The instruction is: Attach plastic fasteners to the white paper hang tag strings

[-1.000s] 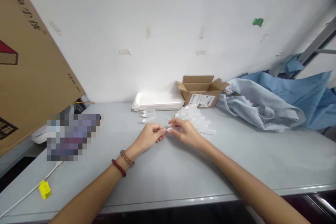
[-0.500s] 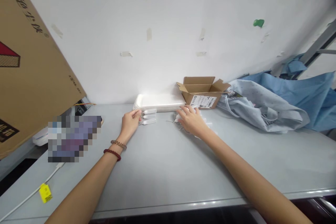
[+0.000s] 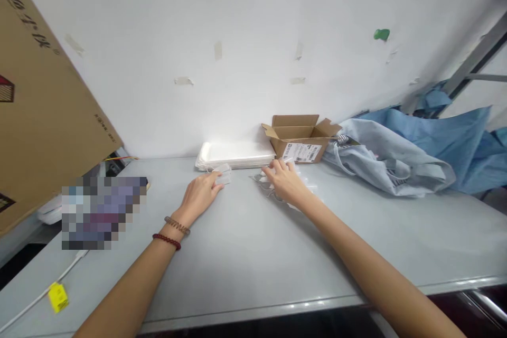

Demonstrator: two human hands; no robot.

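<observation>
Left hand: mine, palm down at 11 o'clock from table centre (12 = wall), fingertips at the small clear packets.
Left grip: thumb and forefinger at the packets' near end; can't tell if pinched on one or just resting.
Packets by left hand: small clear packets, side by side at my left fingertips, partly covered by them; 11 o'clock.
Right hand: mine, between 1 and 2 o'clock, fingers bent down over the pile.
Right grip: fingertips among the pieces; can't tell whether they're clamped on any.
Pile: clear-sleeved pieces, between 1 and 2 o'clock, under and beside my right hand; thin strings poke out toward 9 o'clock. Count unclear.
White stack: flat white stack, 12 o'clock, against the wall, just beyond the packets.
Small box: brown cardboard box, flaps up, labelled, 1 o'clock, just beyond the pile.
Cloth: pale grey-blue cloth, crumpled, 2 o'clock; bluer cloth behind it.
Big carton: large brown carton, 10 o'clock.
Pixelated item: blurred-out object, 9 o'clock.
Cable: white cable with yellow tag, 8 o'clock.
Wrist: two bead bracelets, left arm.
Table: grey top.
</observation>
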